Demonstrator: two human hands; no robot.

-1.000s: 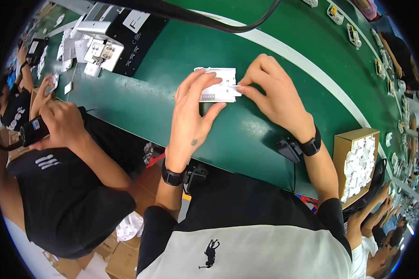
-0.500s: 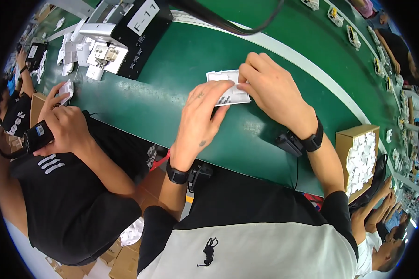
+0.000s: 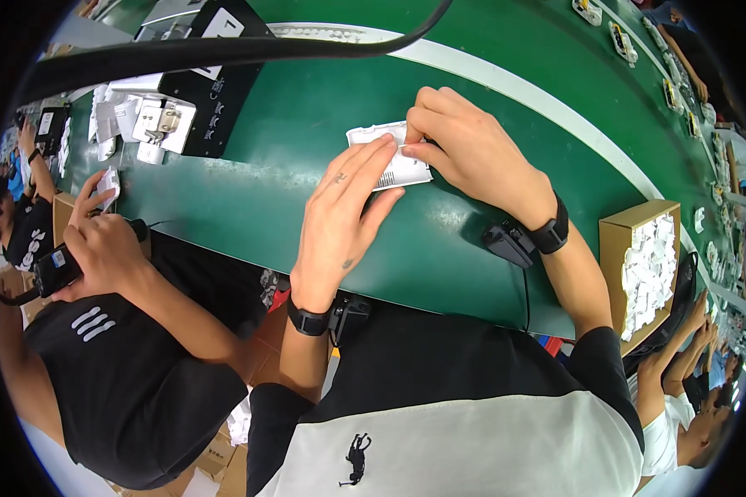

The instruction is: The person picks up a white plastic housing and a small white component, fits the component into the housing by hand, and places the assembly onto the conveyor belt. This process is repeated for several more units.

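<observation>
A flat white plastic cover, with a strip of fine slots along one side, is in front of me at the green workbench. My left hand lies across its left part, fingers on top and thumb by the near edge, keeping hold of it. Over the cover's upper right part, my right hand is closed, thumb and forefinger pinched together against its surface. Whatever sits between those fingertips, if anything, is too small or hidden to make out.
A cardboard box full of small white parts stands at the right. A black machine with a metal fixture is at the far left, and a black cable crosses above. Beside me a co-worker's hand holds a black tool.
The view has shifted slightly, and the overhead cable now hangs across the machine. Both my hands stay at the white cover, with the right pinch still against it.
</observation>
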